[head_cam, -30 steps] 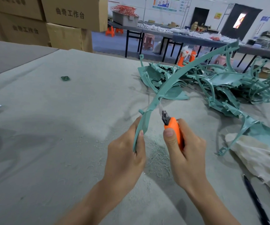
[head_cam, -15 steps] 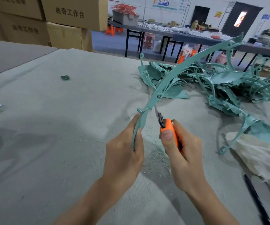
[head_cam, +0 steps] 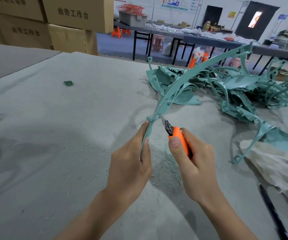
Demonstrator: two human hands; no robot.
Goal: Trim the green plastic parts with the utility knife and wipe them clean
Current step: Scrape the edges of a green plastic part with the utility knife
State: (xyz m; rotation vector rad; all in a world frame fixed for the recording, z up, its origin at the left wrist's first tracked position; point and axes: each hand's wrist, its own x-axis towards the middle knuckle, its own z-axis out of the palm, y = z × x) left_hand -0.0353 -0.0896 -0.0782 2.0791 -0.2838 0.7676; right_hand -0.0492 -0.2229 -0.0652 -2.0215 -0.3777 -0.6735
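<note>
Though under way, nowhere near finished. On felt-covered table (head_cam: 53, 135), left hand (head_cam: 131, 160) clamped round lower end of long, thin, curved green plastic strip (head_cam: 159, 107), raised over pale shavings (head_cam: 165, 163). Right hand (head_cam: 193, 158) wrapped round orange utility knife (head_cam: 179, 139), blade tip at strip's inner edge. Further right, tangled pile of glossy green parts (head_cam: 243, 90), likely untrimmed; crumpled cloth (head_cam: 275, 167) lying unused.

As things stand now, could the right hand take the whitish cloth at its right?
Probably not at once: the right hand grips the orange utility knife, so it is full. Otherwise the cloth lies near, with only the end of a green part before it.
</note>
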